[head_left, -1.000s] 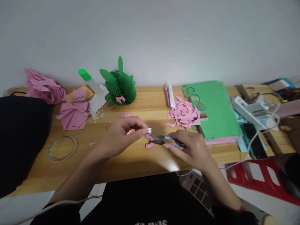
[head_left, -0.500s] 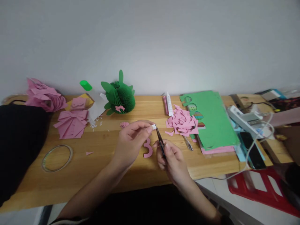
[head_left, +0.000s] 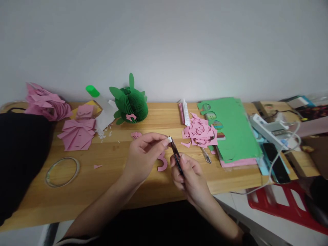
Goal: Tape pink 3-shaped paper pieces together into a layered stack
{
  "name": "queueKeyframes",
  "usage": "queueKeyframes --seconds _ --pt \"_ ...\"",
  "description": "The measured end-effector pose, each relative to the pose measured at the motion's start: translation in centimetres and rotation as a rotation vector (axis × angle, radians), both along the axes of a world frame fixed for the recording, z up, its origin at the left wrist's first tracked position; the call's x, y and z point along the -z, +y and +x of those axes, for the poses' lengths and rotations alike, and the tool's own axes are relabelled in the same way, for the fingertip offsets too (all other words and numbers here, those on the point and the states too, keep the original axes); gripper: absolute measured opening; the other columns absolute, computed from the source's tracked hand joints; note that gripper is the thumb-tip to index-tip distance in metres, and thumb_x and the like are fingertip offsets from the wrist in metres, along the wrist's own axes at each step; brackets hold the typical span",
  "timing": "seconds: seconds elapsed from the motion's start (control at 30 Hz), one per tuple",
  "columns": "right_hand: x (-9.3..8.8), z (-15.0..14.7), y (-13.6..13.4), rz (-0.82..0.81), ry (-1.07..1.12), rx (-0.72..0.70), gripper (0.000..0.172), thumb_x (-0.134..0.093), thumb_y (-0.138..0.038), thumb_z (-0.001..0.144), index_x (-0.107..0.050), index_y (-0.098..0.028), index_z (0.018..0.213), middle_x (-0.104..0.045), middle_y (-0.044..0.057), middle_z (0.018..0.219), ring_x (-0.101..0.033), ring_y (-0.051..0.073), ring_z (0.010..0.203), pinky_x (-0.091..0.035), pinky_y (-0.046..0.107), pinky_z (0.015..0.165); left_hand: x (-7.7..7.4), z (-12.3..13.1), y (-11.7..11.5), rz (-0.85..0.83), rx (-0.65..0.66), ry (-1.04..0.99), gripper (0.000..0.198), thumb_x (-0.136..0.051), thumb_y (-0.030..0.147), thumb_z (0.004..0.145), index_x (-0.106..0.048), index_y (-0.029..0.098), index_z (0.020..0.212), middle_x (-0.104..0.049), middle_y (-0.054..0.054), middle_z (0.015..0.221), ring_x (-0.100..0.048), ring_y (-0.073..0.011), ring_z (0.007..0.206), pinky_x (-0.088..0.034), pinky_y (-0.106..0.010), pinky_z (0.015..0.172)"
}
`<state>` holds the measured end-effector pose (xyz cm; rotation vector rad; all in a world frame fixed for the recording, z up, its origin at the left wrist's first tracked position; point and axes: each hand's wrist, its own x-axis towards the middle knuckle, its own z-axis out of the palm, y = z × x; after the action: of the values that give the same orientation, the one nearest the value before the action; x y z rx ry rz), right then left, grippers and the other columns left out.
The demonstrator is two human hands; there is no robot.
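Between the thumb and fingertips of my left hand point(head_left: 142, 152) is a small white piece point(head_left: 169, 139), which looks like tape or paper. My right hand point(head_left: 188, 172) is closed around slim black tweezers point(head_left: 176, 153), whose tips meet the white piece. Below the fingers, a pink paper cutout point(head_left: 162, 164) shaped like a 3 lies on the table, its upper part hidden by my left hand. A smaller pink paper piece point(head_left: 136, 135) lies just behind that hand.
A green paper honeycomb ball point(head_left: 132, 107) with leaves stands near the wall. Pink scraps point(head_left: 200, 131) lie beside green sheets point(head_left: 232, 130) at right. Toward the left are a tape roll point(head_left: 77, 171), a pink folded paper dress point(head_left: 78, 135) and white bits point(head_left: 101, 133).
The tweezers' tips have shifted slightly and now overlap the white piece at my left fingertips. My view has moved a little; the things on the table are unchanged.
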<state>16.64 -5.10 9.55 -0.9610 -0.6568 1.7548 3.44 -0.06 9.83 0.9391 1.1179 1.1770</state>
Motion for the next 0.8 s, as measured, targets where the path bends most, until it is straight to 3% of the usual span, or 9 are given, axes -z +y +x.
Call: queueKeyframes --seconds 0.8 --pt "-0.34 -0.05 -0.14 0.018 -0.091 -0.014 0.046 -0.06 -0.061 0.085 -0.052 -0.018 0.07 -0.03 -0.012 0.045 -0.016 0.002 0.038 -0.016 0.016 0.035 -0.97 0.0 -0.21 0.006 -0.012 -0.014 0.007 -0.073 0.025 0.07 -0.071 0.018 0.07 -0.067 0.0 0.063 -0.063 -0.0135 0.06 -0.053 -0.024 0.055"
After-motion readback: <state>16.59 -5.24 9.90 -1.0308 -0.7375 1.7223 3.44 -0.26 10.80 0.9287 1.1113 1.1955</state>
